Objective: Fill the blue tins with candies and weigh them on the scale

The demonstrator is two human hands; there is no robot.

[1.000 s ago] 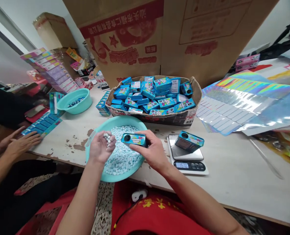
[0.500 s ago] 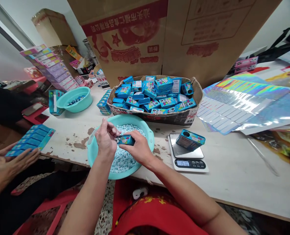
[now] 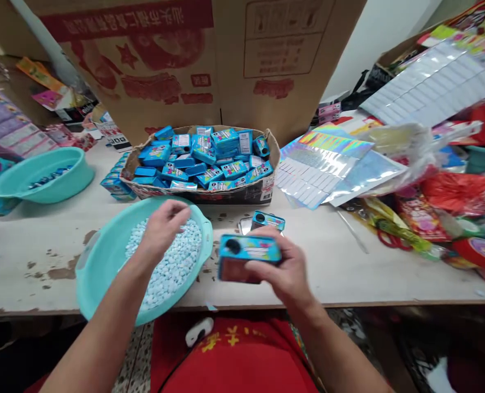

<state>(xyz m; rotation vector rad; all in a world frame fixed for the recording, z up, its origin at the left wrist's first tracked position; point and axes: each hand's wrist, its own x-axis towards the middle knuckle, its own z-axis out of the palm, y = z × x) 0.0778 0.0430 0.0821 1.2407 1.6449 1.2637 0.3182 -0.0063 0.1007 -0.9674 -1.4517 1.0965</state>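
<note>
My right hand (image 3: 285,262) holds a small blue box (image 3: 246,250) with a round dark hole in its top, tilted above the table in front of the scale. My left hand (image 3: 164,226) is over the turquoise basin (image 3: 99,273); its fingers are curled and blurred, and whether anything is in them is hidden. Pale blue candies (image 3: 172,265) lie in the basin. Behind my right hand, another blue box (image 3: 268,220) rests on the scale (image 3: 246,224), which is mostly hidden. An open cardboard box (image 3: 262,194) full of blue boxes stands behind the basin.
A second turquoise basin (image 3: 58,183) with dark wrapped pieces stands at the left. Shiny sticker sheets (image 3: 320,169) lie right of the cardboard box. Red scissors (image 3: 392,239) and plastic bags are farther right. A large carton (image 3: 226,54) rises behind.
The view has turned right. My right hand has moved the blue box away from the basin toward the scale, bringing its top hole into view. My left hand has separated from the box.
</note>
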